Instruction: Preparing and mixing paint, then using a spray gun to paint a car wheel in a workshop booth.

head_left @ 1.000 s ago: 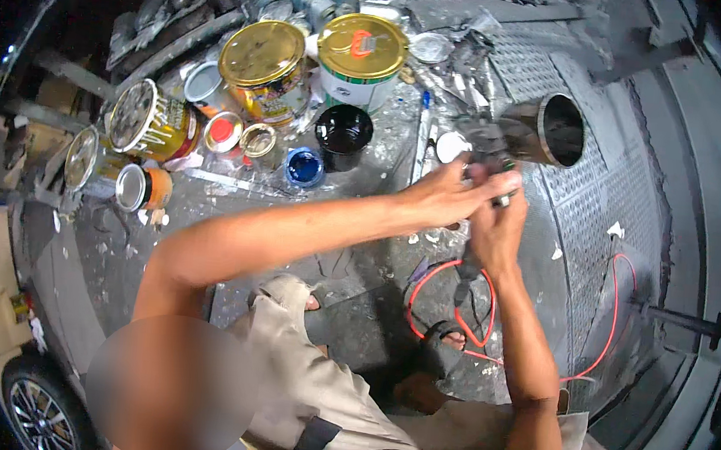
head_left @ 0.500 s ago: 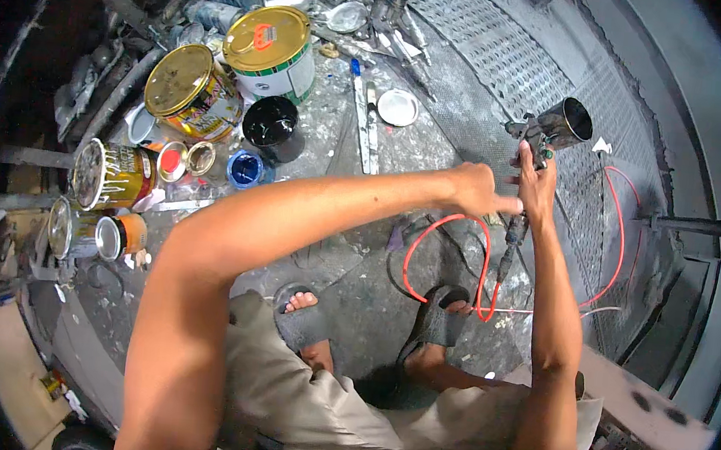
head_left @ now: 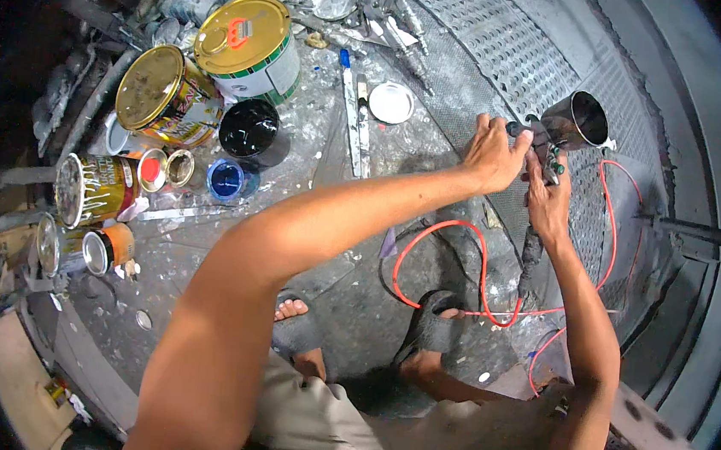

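Note:
My right hand point(head_left: 549, 199) is wrapped round the grip of a dark spray gun point(head_left: 542, 147), held up ahead of me at the right. An open black cup point(head_left: 577, 120) is fixed on the gun, its mouth facing up; how much is inside is hard to see. Beneath the grip hangs a dark hose connector point(head_left: 531, 257), joined to a red air hose point(head_left: 484, 266). With bent fingers and thumb, my left hand point(head_left: 495, 157) pinches the gun's dark left end; the fingertips are partly hidden.
At the left stand gold-lidded paint cans point(head_left: 151, 87), a white-and-green pail point(head_left: 264, 71), a black paint pot point(head_left: 251, 134) and a blue paint cup point(head_left: 227, 179). Stirring sticks point(head_left: 351, 117) and a white lid point(head_left: 391, 103) lie on the stained floor. A perforated metal panel point(head_left: 514, 41) spans the far right.
My left hand has risen from beside the gun's grip to its left end and closed there. The gun has shifted slightly right, and the view has moved a little.

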A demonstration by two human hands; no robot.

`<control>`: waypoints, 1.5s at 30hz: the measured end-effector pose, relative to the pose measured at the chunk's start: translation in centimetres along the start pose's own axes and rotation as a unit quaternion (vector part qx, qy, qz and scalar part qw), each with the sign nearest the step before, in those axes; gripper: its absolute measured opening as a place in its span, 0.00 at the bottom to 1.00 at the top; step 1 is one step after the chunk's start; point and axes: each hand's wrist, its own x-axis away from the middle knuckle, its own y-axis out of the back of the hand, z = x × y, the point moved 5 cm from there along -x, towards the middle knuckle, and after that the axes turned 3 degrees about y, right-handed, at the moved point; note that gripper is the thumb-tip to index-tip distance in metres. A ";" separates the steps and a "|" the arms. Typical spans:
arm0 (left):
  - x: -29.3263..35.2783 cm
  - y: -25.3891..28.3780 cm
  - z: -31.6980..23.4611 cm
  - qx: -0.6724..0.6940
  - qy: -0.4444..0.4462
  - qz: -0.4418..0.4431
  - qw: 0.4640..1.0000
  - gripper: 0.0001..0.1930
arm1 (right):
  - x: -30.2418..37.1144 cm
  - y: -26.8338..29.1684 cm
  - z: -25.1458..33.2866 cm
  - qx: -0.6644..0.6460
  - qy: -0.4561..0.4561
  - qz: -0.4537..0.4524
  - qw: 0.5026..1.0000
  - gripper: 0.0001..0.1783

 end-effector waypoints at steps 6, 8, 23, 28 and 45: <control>-1.8 -0.3 -0.8 0.008 -0.035 0.049 0.998 0.43 | 0.3 -0.3 0.5 -0.119 0.011 0.007 0.993 0.17; -2.9 0.3 -0.4 -0.032 -0.026 0.077 0.996 0.51 | -0.2 0.0 0.8 -0.095 -0.008 0.044 0.995 0.17; -7.3 0.1 5.5 -0.152 0.136 0.231 0.951 0.61 | -2.7 -3.7 -4.8 -0.083 -0.113 0.182 0.973 0.16; -7.7 -1.2 7.3 -0.154 0.153 0.206 0.954 0.64 | -2.4 -4.8 -5.6 -0.151 -0.112 0.155 0.970 0.16; -6.3 -3.1 11.5 -0.067 0.051 -0.128 0.988 0.42 | -2.9 -4.5 -4.9 -0.130 -0.065 0.072 0.987 0.14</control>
